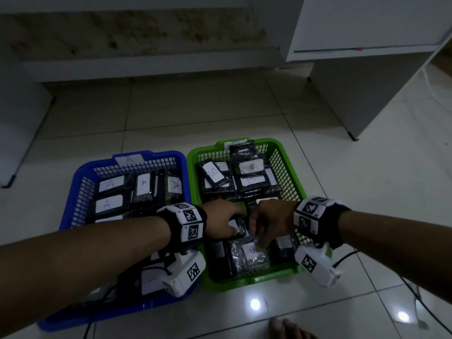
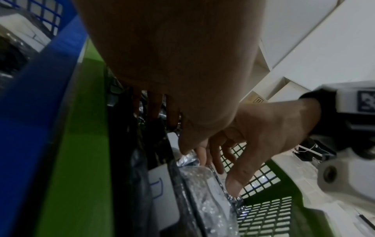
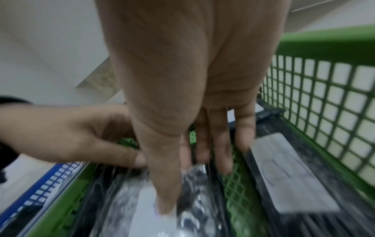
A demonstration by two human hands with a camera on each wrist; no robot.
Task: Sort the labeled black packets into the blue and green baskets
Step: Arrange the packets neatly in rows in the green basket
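Slick film risk: both hands [image 1: 244, 223] pinch one packet [image 1: 248, 255] in green basket [image 1: 249, 281] (B side); loose pinch, it slips.

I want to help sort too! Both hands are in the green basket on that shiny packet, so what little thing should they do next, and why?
Probably let go and lift both hands out. The right hand pinches the packet, whose label reads B, and the left hand touches its far end. It already lies in the green basket among other B packets, so it seems placed.
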